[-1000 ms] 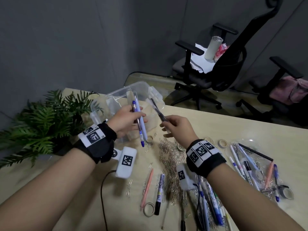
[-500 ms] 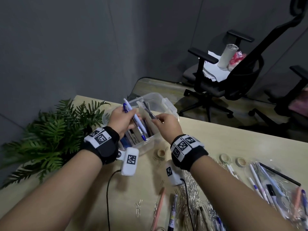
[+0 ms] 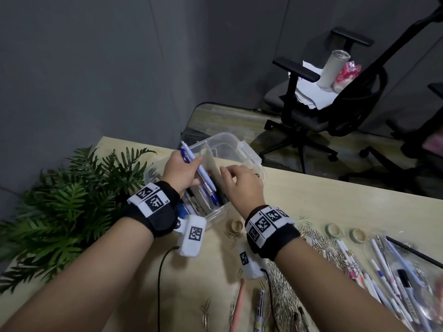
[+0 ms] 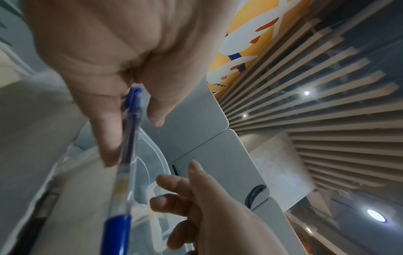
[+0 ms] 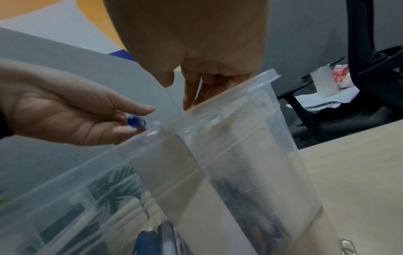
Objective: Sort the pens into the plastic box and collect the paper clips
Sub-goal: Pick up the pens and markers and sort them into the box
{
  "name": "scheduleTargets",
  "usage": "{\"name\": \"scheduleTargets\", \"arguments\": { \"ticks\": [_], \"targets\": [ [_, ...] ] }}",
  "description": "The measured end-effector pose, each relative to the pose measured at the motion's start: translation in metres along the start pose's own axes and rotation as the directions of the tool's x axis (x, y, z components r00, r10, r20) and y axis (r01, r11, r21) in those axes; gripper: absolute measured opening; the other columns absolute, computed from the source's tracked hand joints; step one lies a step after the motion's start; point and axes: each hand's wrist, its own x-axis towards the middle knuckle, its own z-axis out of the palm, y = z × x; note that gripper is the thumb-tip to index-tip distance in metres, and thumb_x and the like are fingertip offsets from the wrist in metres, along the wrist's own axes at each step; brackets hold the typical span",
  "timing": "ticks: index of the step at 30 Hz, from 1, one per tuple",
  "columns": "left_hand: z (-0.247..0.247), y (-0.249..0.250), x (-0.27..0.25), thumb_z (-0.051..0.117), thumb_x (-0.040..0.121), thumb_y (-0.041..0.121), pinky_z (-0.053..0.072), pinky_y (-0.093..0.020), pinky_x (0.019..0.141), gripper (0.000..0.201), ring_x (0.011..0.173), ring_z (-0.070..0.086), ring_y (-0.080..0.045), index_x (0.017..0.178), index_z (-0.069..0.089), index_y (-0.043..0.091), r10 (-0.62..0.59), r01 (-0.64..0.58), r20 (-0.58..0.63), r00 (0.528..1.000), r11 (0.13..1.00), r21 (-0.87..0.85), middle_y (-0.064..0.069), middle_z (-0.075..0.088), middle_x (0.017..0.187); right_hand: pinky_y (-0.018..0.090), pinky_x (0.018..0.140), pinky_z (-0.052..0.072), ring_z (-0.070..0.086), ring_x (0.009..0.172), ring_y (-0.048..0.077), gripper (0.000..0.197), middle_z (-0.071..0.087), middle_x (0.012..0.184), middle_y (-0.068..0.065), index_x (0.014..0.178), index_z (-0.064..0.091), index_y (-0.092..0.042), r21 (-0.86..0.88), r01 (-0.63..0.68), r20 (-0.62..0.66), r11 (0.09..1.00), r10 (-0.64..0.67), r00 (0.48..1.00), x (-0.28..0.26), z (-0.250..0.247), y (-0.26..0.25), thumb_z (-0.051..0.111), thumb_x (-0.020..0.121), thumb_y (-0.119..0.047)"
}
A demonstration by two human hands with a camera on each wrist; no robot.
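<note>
The clear plastic box (image 3: 249,152) stands at the table's far edge with several pens lying in it beside a beige divider (image 3: 211,164). My left hand (image 3: 182,171) grips two blue pens (image 3: 203,177), which slant down into the box's left part. The left wrist view shows one blue pen (image 4: 128,138) pinched between my fingers. My right hand (image 3: 242,183) hovers over the box's right part, fingers loosely curled and holding nothing. In the right wrist view its fingertips (image 5: 189,96) hang just above the box rim (image 5: 240,103). A pile of paper clips (image 3: 285,291) lies on the table nearer me.
Many loose pens (image 3: 383,271) lie at the right, partly on a clear bag. Small tape rolls (image 3: 334,230) sit between them and the box. A pink pen (image 3: 239,305) and a marker (image 3: 260,307) lie near me. A fern (image 3: 60,207) is left; office chairs (image 3: 335,104) stand behind.
My right hand held a dark pen over the box; now that pen is gone from it. My left hand has lowered the blue pens deeper into the box.
</note>
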Motion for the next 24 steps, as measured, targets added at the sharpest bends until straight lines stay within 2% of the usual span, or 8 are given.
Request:
{"name": "scheduleTargets", "arguments": {
  "ticks": [2,4,5,7,10,14,20,24],
  "targets": [
    [0.005,-0.001,0.001,0.058,0.094,0.022,0.057,-0.035,0.058,0.024,0.084,0.065,-0.032,0.096,0.048,0.0,-0.052,0.051,0.05,0.997,0.998,0.02,-0.021,0.056,0.093,0.04,0.094,0.041,0.056,0.101,0.021,0.033,0.067,0.102,0.0,0.101,0.068,-0.018,0.137,0.018,-0.011,0.99,-0.017,1.0,-0.001,-0.003,0.006,0.043,0.097,-0.039],
    [0.009,0.0,-0.003,0.054,0.096,0.027,0.056,-0.04,0.065,0.022,0.081,0.06,-0.029,0.095,0.043,0.008,-0.126,0.123,0.067,0.99,0.991,0.046,-0.014,0.05,0.087,0.04,0.093,0.043,0.057,0.1,0.019,0.031,0.066,0.098,-0.002,0.099,0.068,-0.016,0.276,0.029,-0.026,0.961,-0.023,0.999,-0.005,-0.01,0.01,0.043,0.098,-0.035],
    [0.011,0.001,-0.006,0.052,0.097,0.028,0.056,-0.041,0.069,0.023,0.08,0.057,-0.027,0.106,0.041,0.01,-0.151,0.147,0.068,0.986,0.987,0.057,-0.01,0.047,0.086,0.037,0.091,0.044,0.057,0.099,0.017,0.029,0.065,0.095,-0.004,0.098,0.068,-0.017,0.324,0.032,-0.024,0.946,-0.025,0.999,-0.008,-0.015,0.012,0.044,0.098,-0.033],
    [0.014,0.002,-0.011,0.05,0.098,0.029,0.055,-0.041,0.074,0.046,0.083,0.054,-0.026,0.133,0.032,0.006,-0.172,0.168,0.066,0.983,0.984,0.064,-0.009,0.044,0.089,0.032,0.087,0.044,0.058,0.096,0.014,0.025,0.063,0.091,-0.008,0.096,0.068,-0.019,0.356,0.044,-0.025,0.934,-0.038,0.999,-0.015,-0.025,0.017,0.046,0.099,-0.03],
    [0.018,0.005,-0.023,0.05,0.097,0.034,0.054,-0.039,0.079,0.06,0.095,0.054,-0.026,0.144,0.025,0.005,-0.158,0.15,0.083,0.984,0.984,0.091,-0.012,0.045,0.11,0.028,0.082,0.045,0.06,0.094,0.012,0.021,0.065,0.091,-0.009,0.092,0.067,-0.023,0.369,0.027,-0.026,0.929,-0.019,0.999,-0.031,-0.042,0.032,0.048,0.098,-0.029],
    [0.025,0.006,-0.044,0.051,0.094,0.043,0.052,-0.033,0.081,0.044,0.099,0.058,-0.023,0.124,0.052,0.01,-0.032,0.003,0.162,0.986,0.984,0.178,-0.007,0.054,0.106,0.024,0.073,0.043,0.06,0.084,0.011,0.014,0.065,0.086,-0.007,0.088,0.064,-0.025,0.356,-0.069,-0.029,0.932,0.084,0.996,-0.057,-0.064,0.062,0.053,0.095,-0.029],
    [0.052,-0.003,-0.082,0.058,0.092,0.032,0.054,-0.03,0.067,0.029,0.076,0.058,-0.016,0.108,0.058,0.009,0.045,-0.098,0.26,0.964,0.976,0.195,-0.009,0.061,0.095,0.017,0.055,0.042,0.052,0.06,0.009,0.013,0.058,0.077,-0.01,0.093,0.064,-0.02,0.242,-0.213,0.034,0.947,0.211,0.977,-0.105,-0.094,0.112,0.064,0.089,-0.032],
    [0.073,-0.029,-0.104,0.064,0.089,0.03,0.051,-0.023,0.057,0.026,0.075,0.057,-0.014,0.104,0.058,0.009,-0.035,-0.083,0.329,0.944,0.938,0.337,-0.01,0.064,0.096,0.033,0.067,0.054,0.061,0.07,0.013,0.024,0.062,0.081,-0.006,0.096,0.06,-0.022,0.126,-0.312,0.131,0.942,0.296,0.946,-0.134,-0.103,0.148,0.069,0.083,-0.04]
  ]
}}
